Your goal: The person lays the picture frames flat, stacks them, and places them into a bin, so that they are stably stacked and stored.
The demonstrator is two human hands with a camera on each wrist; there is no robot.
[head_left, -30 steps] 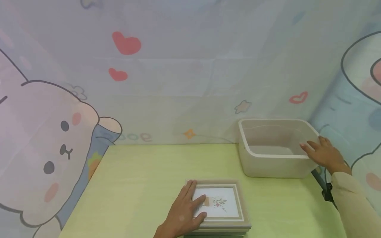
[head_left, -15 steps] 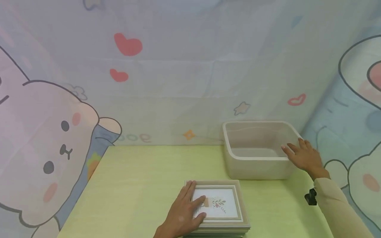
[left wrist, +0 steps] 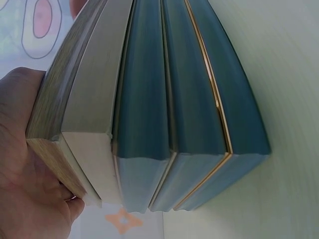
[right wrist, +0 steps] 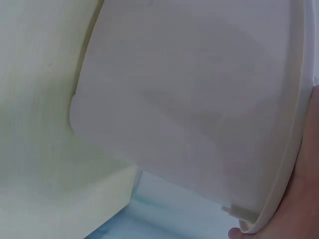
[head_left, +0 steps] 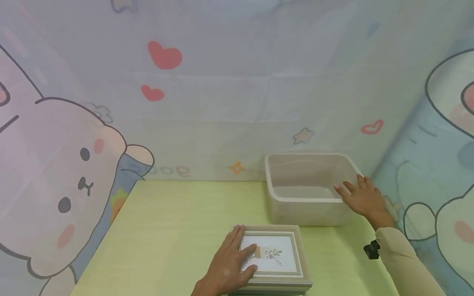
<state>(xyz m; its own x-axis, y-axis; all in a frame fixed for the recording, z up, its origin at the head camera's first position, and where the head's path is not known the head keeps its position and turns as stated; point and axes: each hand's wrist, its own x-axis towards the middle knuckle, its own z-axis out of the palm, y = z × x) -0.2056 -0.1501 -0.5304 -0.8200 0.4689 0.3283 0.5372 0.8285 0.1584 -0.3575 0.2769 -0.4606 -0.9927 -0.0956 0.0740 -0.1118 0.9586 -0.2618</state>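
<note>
My left hand (head_left: 229, 261) lies flat over the left side of a stack of picture frames, fingers extended and thumb spread across the glass. The top picture frame (head_left: 304, 263) has a beige border and a print of a plant. In the left wrist view, a pale frame (left wrist: 94, 99) and several teal frames (left wrist: 144, 99) show under it, edges nearly flush. Behind the stack to the right stands a whitish plastic bin (head_left: 309, 213). My right hand (head_left: 366, 201) rests on the bin's right front corner, fingers spread over the rim.
Both stand on a pale green table (head_left: 185, 230). A cartoon-print cloth (head_left: 222, 98) hangs along the table's back edge, close behind the bin. A small black device (head_left: 372, 249) sits at the right sleeve (head_left: 401, 255).
The bin has slid left along the back of the table, with my right hand moving along on its corner. The stack and my left hand have stayed in place.
</note>
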